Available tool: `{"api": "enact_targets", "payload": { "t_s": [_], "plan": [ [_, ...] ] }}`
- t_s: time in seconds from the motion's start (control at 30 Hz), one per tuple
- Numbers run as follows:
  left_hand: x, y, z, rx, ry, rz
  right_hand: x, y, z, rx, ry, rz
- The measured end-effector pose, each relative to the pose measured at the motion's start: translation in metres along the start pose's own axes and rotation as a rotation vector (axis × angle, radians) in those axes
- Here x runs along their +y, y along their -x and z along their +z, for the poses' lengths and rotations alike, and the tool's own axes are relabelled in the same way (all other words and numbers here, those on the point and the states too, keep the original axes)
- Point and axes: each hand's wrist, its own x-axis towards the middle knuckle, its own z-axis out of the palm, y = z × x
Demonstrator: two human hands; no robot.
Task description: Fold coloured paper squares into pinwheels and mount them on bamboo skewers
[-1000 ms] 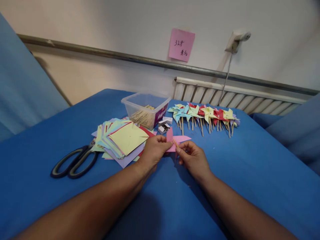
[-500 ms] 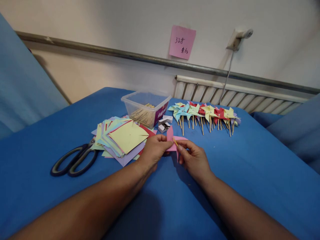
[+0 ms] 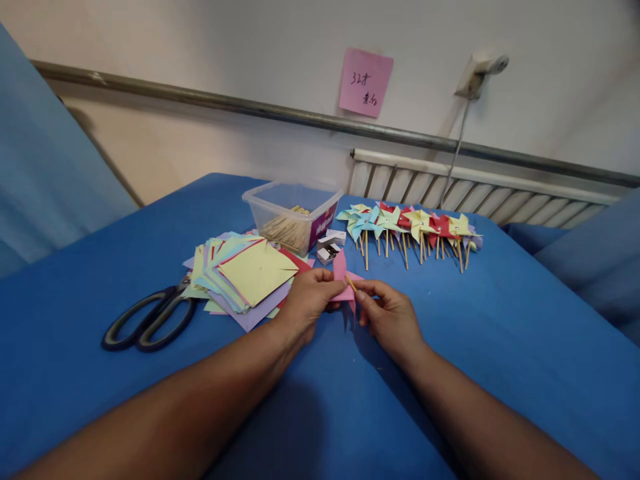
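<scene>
My left hand (image 3: 306, 300) pinches a pink paper pinwheel (image 3: 343, 275) just above the blue cloth. My right hand (image 3: 389, 315) is closed on a thin wooden stick (image 3: 351, 284) whose tip meets the middle of the pinwheel. Both hands sit close together, a little right of a stack of coloured paper squares (image 3: 246, 275).
Black scissors (image 3: 148, 323) lie at the left. A clear plastic box (image 3: 292, 217) of wooden sticks and a small white box of pins (image 3: 330, 249) stand behind the hands. A row of several finished pinwheels (image 3: 410, 229) lies at the back right. A radiator (image 3: 480, 191) runs along the wall.
The pink pinwheel's right blade has folded in toward my hands. My right hand has shifted slightly left with the stick. The left hand has stayed in place.
</scene>
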Motion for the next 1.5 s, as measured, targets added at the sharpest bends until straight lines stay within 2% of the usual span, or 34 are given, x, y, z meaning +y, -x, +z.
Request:
{"api": "enact_targets", "payload": {
  "t_s": [1.03,1.5],
  "plan": [
    [0.0044,0.0021,0.0012,0.039,0.024,-0.025,-0.0029,0.0015,-0.0010,0.004,0.018,0.017],
    [0.0053,0.0020,0.0010,0.059,-0.016,-0.036,-0.0033,0.0013,0.0003,0.022,-0.055,0.021]
  ]
}}
